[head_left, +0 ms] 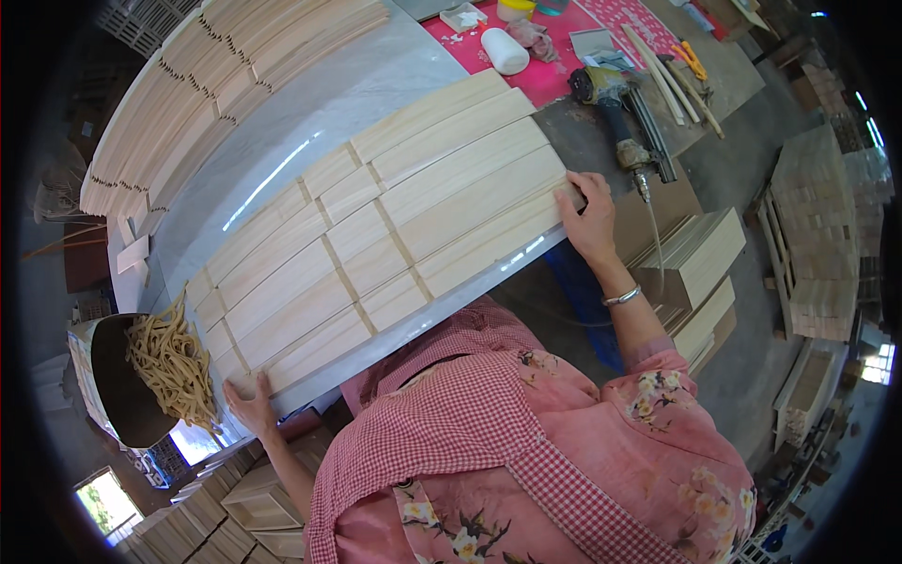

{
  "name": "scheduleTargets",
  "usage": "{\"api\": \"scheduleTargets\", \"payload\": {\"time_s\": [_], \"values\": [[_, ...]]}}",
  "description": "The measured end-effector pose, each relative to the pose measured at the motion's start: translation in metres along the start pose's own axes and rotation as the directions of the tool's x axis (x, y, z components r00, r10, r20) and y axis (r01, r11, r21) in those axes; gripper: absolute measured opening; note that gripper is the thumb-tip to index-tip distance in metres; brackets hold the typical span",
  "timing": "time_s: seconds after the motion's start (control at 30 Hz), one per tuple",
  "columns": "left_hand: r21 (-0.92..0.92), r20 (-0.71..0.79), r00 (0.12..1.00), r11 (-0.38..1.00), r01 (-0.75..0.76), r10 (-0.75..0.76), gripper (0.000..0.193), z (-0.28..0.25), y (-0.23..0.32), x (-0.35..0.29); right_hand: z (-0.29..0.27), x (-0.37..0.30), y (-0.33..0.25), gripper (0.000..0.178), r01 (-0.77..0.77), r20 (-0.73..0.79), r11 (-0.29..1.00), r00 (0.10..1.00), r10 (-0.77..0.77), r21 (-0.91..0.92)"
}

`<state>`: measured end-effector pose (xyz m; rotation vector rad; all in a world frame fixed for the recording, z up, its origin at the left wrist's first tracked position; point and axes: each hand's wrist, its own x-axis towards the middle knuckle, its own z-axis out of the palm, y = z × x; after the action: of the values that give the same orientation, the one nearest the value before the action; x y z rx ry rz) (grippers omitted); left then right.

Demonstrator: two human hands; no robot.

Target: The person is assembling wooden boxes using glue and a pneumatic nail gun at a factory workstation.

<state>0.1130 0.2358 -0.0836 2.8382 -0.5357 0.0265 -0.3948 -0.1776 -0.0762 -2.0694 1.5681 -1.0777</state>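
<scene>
Pale, thin wooden boards (470, 202) lie side by side in long rows across the metal-topped table (282, 174) in front of me. Narrow tan strips cross the rows in several places. My right hand (588, 218) grips the right end of the near boards, its fingers bent over the corner and thumb against the edge. At the near left corner my left hand (252, 406) holds the other end of the same boards, fingertips on their edge. Beside the left hand, a heap of tan rubber bands (172, 362) spills by an open tin (122, 385) tipped on its side.
Tall stacks of slats (225, 70) fill the far left. At the far right lie a pneumatic nail gun (625, 127) with its hose, a white bottle (505, 52), wooden sticks (653, 75) and an orange tool (693, 61). Stacked boards (700, 258) stand beyond my right arm.
</scene>
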Motion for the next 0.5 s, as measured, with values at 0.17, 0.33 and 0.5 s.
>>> {"api": "scheduleTargets", "payload": {"time_s": [0.17,0.33,0.5], "values": [[-0.021,-0.025,1.0,1.0,0.0,0.0,0.074,-0.001,-0.001,0.012,-0.004,0.01,-0.001,0.031,0.072,0.087,0.979,0.995,-0.057,-0.192],[0.044,-0.17,0.972,0.987,-0.155,0.16,0.064,0.006,0.028,0.035,0.025,0.037,0.006,0.027,0.133,-0.053,0.965,0.987,-0.149,-0.227],[0.108,-0.085,0.994,0.993,-0.056,0.065,0.058,0.018,0.036,0.059,0.038,0.047,0.006,0.024,0.108,-0.021,0.973,0.993,-0.115,-0.202]]}}
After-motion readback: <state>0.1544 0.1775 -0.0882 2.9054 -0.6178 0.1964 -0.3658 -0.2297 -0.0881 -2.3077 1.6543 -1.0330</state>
